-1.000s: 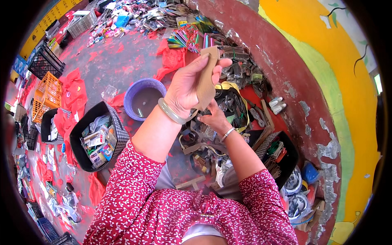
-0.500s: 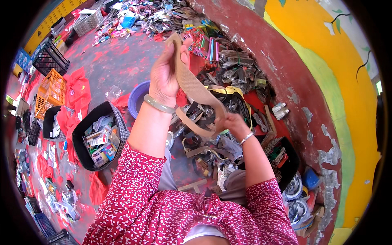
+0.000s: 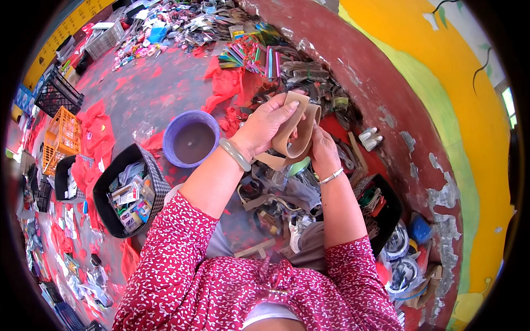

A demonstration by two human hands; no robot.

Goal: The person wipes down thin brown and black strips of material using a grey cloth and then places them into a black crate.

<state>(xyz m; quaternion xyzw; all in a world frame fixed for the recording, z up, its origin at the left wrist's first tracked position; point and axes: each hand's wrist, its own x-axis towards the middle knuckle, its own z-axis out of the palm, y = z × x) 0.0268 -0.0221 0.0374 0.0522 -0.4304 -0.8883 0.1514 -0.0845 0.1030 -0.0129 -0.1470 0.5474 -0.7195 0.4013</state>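
A tan, flat strap (image 3: 301, 144), wide and finely ribbed, hangs in loops between my two hands above the floor pile. My left hand (image 3: 266, 124) pinches one fold of it, thumb across the outer face. Just to the right, my right hand (image 3: 324, 150) grips the other side of the loop; its fingers are partly hidden behind the strap. A narrower tail of the band trails below my left hand. Beneath my hands lies a jumble of belts, straps and clear-wrapped packets (image 3: 287, 190).
A purple basin (image 3: 170, 156) with a dull liquid stands to the left. Nearby are a black box (image 3: 101, 205) of packets and an orange crate (image 3: 62, 144). Another black box (image 3: 393, 220) sits right, by the peeling red wall (image 3: 381, 94). Bundled goods lie along that wall.
My left hand has come down and to the right, closer to my right hand. The strap, stretched out before, is now folded into loops. The basin shows more fully.
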